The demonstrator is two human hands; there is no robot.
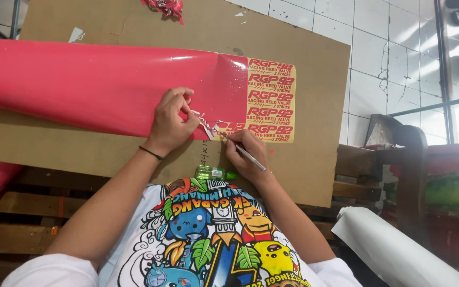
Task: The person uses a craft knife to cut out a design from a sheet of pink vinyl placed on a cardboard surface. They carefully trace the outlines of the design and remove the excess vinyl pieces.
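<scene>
a red vinyl sheet (96, 85) lies across a brown board (304, 170), its long axis running left to right, one end spilling off the board's left edge and the other ending near the board's right side. at that right end the red film is stripped away over a yellow panel (271, 101) of cut red stickers, stacked in rows; the panel's long axis runs up and down, square to the sheet.

the left hand (172, 121) rests on the sheet's lower edge, just left of the panel. its fingers are curled tight, thumb and forefinger pinching a thin curly strip (202, 121) of peeled film that trails right toward the panel's bottom left corner.

the right hand (246, 154) sits on the board just below the panel. its fingers are closed around a slim silver tool (245, 151), held like a pen. the tool lies on a slant, tip pointing up and left to the panel's lower left corner, back end down and right past the knuckles. the tip touches the sheet there; whether it is a blade or a pick cannot be told.

a small green bottle (214, 173) lies on its side on the board below the panel, long axis left to right, cap to the right, just beside the right hand's wrist.

well right of the board and lower, a white roll (394, 250) points up-left.

a scrap (166, 8) of crumpled red film lies at the board's top edge, well above the sheet.
</scene>
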